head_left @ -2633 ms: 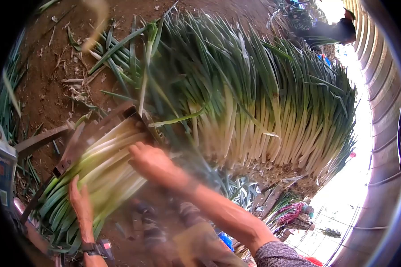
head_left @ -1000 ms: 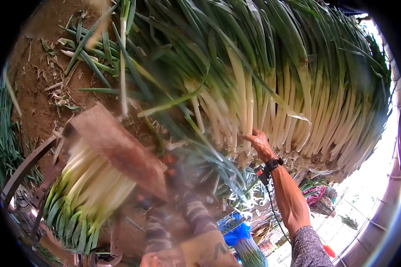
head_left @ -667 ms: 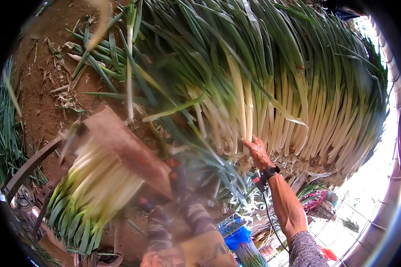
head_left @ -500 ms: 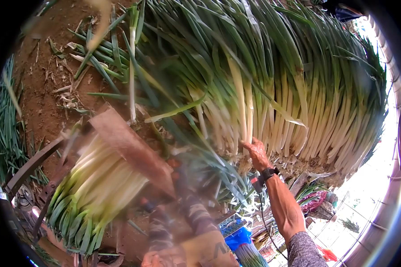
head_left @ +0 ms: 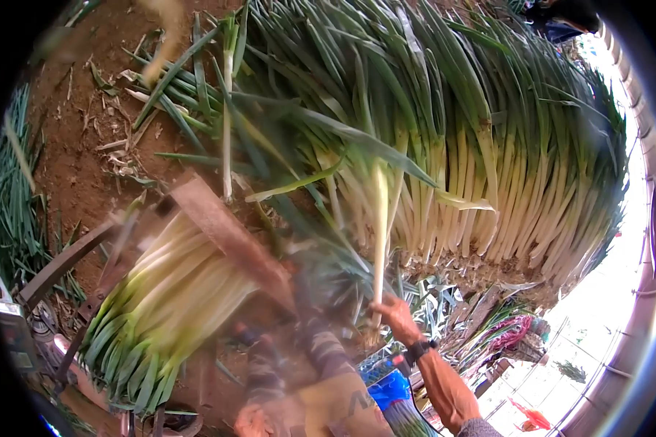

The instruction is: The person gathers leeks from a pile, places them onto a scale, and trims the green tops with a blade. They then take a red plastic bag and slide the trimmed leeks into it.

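Note:
My right hand (head_left: 395, 319), with a dark watch at the wrist, grips one long green onion (head_left: 380, 226) near its root end. Its white stalk points upward in the view, and its leaves overlap the large heap of green onions (head_left: 517, 182). My left hand (head_left: 254, 420) shows only partly at the bottom edge, near the camouflage-patterned legs; its fingers are too blurred to read. Left of the legs, a bunch of green onions (head_left: 189, 277) lies side by side in a frame with a wooden plank (head_left: 233, 240) across the white ends.
Brown soil (head_left: 73, 146) with loose leaves spreads at the left. A single green onion (head_left: 227, 146) lies there. A curved metal bar (head_left: 69, 262) is beside the bunch. Blue plastic (head_left: 390, 390) and red netting (head_left: 514, 331) are at lower right.
My right hand has drawn a green onion from the heap, moving down and slightly left. The view has shifted a little; my left hand stays low.

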### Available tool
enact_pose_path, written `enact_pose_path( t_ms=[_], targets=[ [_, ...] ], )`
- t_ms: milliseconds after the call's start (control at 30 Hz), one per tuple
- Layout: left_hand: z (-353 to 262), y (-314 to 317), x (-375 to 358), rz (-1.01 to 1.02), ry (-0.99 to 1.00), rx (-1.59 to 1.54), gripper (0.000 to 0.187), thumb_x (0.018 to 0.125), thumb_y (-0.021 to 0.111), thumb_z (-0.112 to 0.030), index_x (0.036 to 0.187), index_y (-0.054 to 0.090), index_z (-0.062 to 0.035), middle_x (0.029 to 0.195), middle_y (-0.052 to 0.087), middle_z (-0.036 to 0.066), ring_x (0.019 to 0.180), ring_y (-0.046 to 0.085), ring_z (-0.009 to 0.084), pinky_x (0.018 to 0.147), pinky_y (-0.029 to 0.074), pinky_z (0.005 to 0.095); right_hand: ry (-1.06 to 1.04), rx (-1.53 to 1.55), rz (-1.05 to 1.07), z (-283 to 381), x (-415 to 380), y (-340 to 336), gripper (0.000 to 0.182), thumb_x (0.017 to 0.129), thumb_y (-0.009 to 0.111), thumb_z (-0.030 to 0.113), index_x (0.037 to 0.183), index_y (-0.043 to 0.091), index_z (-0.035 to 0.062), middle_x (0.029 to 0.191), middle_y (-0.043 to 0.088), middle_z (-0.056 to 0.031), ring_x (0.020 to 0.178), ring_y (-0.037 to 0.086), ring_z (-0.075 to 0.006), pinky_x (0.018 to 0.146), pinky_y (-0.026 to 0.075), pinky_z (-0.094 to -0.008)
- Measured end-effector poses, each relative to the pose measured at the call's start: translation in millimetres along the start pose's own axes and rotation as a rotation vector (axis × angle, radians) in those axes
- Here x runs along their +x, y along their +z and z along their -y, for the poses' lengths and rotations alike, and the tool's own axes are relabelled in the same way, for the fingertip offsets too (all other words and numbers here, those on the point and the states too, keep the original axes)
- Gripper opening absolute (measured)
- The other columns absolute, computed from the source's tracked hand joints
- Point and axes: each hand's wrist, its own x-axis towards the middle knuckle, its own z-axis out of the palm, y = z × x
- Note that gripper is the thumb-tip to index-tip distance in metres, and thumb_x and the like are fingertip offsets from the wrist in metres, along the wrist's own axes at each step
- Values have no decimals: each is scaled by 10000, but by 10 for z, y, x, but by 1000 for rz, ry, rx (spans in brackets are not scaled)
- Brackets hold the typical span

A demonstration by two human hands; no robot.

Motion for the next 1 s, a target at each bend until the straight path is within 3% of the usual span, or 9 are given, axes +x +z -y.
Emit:
enact_pose_path(
  t_ms=[133, 233, 367, 433, 533, 567, 633, 767, 1000],
  targets=[
    [-217, 146, 136, 84, 98, 195, 213, 1035, 599, -180, 1205, 687, -88, 836, 680, 30, 695, 608, 117, 590, 496, 285, 125, 63, 48, 287, -806, 346, 347, 963, 673, 288, 1117, 670, -22, 971, 725, -110, 889, 702, -199, 786, 581, -350],
    [-953, 489, 12, 260, 111, 251, 413, 1066, 530, -383, 1063, 656, 10, 835, 686, 100, 627, 611, 151, 592, 522, 305, -8, -76, 115, 394, -1275, 422, 336, 972, 648, 267, 1118, 657, -36, 961, 718, -115, 891, 696, -196, 792, 575, -331],
    [-1639, 947, -30, 654, 104, 23, 525, 1026, 618, -377, 1356, 543, 25, 1169, 701, 164, 981, 711, 220, 816, 595, 337, 153, 219, 197, 1113, -2036, 592, 379, 959, 652, 259, 1163, 619, -59, 947, 694, -140, 908, 684, -237, 780, 572, -338],
    [-1871, 1175, -43, 917, 318, -6, 678, 1017, 595, -505, 1428, 478, 22, 1317, 643, 165, 1138, 675, 238, 960, 567, 386, 157, 386, 290, 1369, -2359, 666, 417, 950, 678, 281, 1169, 610, -67, 955, 686, -157, 912, 683, -259, 815, 570, -378],
    [-1881, 1556, -147, 846, 404, -173, 617, 1019, 598, -478, 1356, 528, 34, 1217, 679, 176, 1043, 699, 213, 884, 583, 356, 277, 613, 382, 1584, -2761, 768, 386, 984, 679, 266, 1178, 617, -62, 980, 701, -147, 918, 694, -255, 853, 562, -377],
    [-1956, 1629, -186, 834, 370, -206, 590, 1019, 599, -466, 1324, 546, 37, 1170, 693, 174, 998, 706, 203, 851, 587, 344, 403, 554, 317, 1366, -2944, 762, 617, 939, 729, 273, 1434, 526, -36, 1249, 655, -93, 1126, 604, -185, 1004, 470, -353],
    [-2337, 1682, -278, 848, 109, -206, 519, 1020, 603, -433, 1234, 588, 39, 1034, 723, 153, 869, 721, 177, 762, 596, 316, 411, 438, 354, 1414, -3108, 815, 546, 967, 688, 246, 1415, 548, -34, 1265, 650, -87, 1153, 595, -182, 1012, 461, -348],
    [-2574, 1653, -407, 716, 233, -158, 389, 1019, 599, -379, 1066, 603, 7, 770, 667, 43, 616, 649, 128, 546, 525, 263, 466, 372, 395, 1911, -3391, 923, 488, 993, 663, 258, 1392, 585, -11, 1281, 637, -85, 1201, 574, -201, 1043, 445, -347],
    [-2834, 1447, -432, 583, 315, -181, 316, 1000, 622, -306, 1082, 546, -11, 765, 582, 9, 617, 581, 95, 495, 491, 257, 328, 28, 437, 1210, -3494, 927, 478, 997, 677, 258, 1413, 594, 39, 1271, 667, -69, 1176, 605, -191, 1026, 475, -340]
  ],
)
